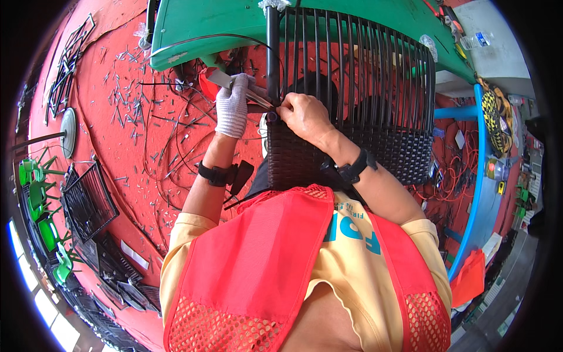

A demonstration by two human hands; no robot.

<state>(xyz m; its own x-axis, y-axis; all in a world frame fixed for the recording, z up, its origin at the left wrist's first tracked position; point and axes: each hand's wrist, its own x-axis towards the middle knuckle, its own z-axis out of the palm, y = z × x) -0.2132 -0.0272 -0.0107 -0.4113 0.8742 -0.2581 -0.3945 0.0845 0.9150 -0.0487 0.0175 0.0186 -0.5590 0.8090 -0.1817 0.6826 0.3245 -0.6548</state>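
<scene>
A woven dark brown chair frame (pixel 352 148) stands in front of me, its lower part covered in tight weave and its upper part showing bare upright strips. My left hand (pixel 233 108), in a striped whitish glove, is closed around a slim tool (pixel 260 98) with metallic-looking shafts. The tool's tip meets the frame's left post (pixel 272 64) where the weave begins. A red and pale piece (pixel 212 82) shows beside the glove; whether it belongs to the tool is unclear. My bare right hand (pixel 308 117) pinches at that same spot, and its fingertips hide what they hold.
A green table (pixel 211 23) lies beyond the frame, with hand tools at its right end. Dark offcuts and long strands litter the red floor (pixel 126 141). A blue tubular frame (pixel 478 176) stands right. Dark frames (pixel 91 199) and green chairs (pixel 47 229) line the left.
</scene>
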